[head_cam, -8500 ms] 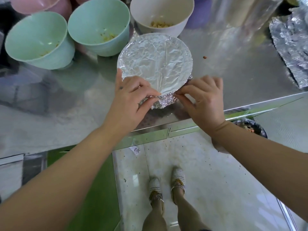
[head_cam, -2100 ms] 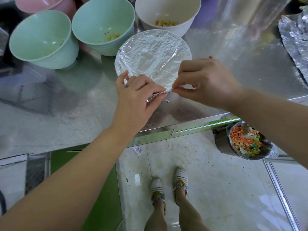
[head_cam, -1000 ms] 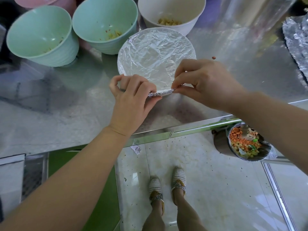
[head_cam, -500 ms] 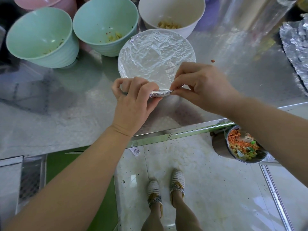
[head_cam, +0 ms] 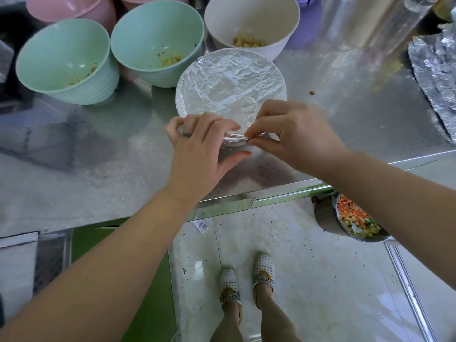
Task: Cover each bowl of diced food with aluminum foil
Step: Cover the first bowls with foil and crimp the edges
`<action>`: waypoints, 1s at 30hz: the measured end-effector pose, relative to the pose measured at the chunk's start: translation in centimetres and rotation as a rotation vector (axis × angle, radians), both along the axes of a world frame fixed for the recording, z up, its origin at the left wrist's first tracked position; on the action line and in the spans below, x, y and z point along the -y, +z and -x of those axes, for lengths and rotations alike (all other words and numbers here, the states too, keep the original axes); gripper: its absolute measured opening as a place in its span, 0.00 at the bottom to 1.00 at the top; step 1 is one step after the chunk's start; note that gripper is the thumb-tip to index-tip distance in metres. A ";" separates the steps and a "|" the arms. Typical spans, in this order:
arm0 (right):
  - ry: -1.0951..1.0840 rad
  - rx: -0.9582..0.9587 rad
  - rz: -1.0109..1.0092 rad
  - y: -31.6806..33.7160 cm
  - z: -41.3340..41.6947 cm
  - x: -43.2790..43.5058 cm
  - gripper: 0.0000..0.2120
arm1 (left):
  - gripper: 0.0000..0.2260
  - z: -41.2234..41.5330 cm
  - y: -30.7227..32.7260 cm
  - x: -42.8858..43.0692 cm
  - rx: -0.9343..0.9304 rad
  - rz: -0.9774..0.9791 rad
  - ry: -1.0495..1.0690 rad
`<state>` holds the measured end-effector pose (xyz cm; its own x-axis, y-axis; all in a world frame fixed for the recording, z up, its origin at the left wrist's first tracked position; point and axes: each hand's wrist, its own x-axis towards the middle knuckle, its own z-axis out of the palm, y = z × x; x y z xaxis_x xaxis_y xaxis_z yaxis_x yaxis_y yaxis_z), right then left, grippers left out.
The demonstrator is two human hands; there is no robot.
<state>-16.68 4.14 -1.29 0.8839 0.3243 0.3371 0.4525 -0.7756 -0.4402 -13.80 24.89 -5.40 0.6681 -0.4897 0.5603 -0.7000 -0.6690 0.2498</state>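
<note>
Foil-covered bowl (head_cam: 230,82) near desk (head_cam: 98,156) front edge, just before white bowl (head_cam: 251,18): foil (head_cam: 222,99) crinkled, taut across top, rim crimped. Left hand (head_cam: 199,154) fingers pinch folded near rim; right hand (head_cam: 293,134) fingers pinch same fold.

- Crinkled silver aluminium foil cover (head_cam: 229,87): metal, shiny, v. wrinkled, edge crimped.
- Grey stainless-steel counter (head_cam: 98,174): metal, brushed, dull sheen w/ reflections.
- Left mint-green round bowl (head_cam: 64,60): looks plastic, matt, ribbed outside.
- Round white bowl (head_cam: 251,18): smooth, matt.
- Pale tiled floor (head_cam: 308,280): glossy, speckled w/ dirt.
</note>
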 end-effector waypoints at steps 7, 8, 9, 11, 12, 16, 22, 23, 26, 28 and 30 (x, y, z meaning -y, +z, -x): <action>0.034 -0.070 -0.074 0.6 -0.2 2.3 0.08 | 0.06 1.0 1.0 0.7 -0.062 0.114 0.024; 0.039 -0.060 -0.076 0.6 -0.3 2.3 0.06 | 0.06 1.0 1.0 0.7 -0.069 0.117 0.020; 0.040 -0.055 -0.076 0.6 -0.4 2.2 0.06 | 0.05 1.0 1.0 0.7 -0.077 0.120 0.014; 0.037 -0.040 -0.072 0.5 -0.6 2.0 0.05 | 0.05 1.0 1.0 0.7 -0.094 0.124 0.002; 0.038 -0.029 -0.065 0.4 -0.6 1.9 0.04 | 0.05 1.0 0.9 0.6 -0.102 0.126 -0.004; 0.049 0.009 -0.029 0.0 -0.4 1.5 0.05 | 0.05 0.9 1.0 0.4 -0.125 0.131 -0.034; 0.085 -0.107 -0.036 1.2 -1.0 3.0 0.11 | 0.07 0.3 1.4 -0.4 -0.133 0.120 -0.104; 0.085 -0.116 -0.047 1.3 -1.1 3.3 0.10 | 0.05 0.2 1.4 -0.5 -0.135 0.123 -0.116; 0.105 -0.101 -0.030 1.3 -1.2 3.3 0.06 | 0.01 0.0 1.1 -0.9 -0.149 0.118 -0.132; 0.106 -0.071 -0.004 1.1 -1.2 2.9 0.06 | 0.02 0.0 1.0 -1.0 -0.157 0.120 -0.130; 0.097 -0.039 0.002 0.9 -1.1 2.7 0.05 | 0.03 0.0 1.1 -0.9 -0.164 0.114 -0.121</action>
<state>-15.60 1.45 -0.42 0.8608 0.4094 0.3025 0.5079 -0.7302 -0.4570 -13.80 25.81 -4.35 0.6947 -0.5118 0.5053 -0.7174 -0.5436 0.4357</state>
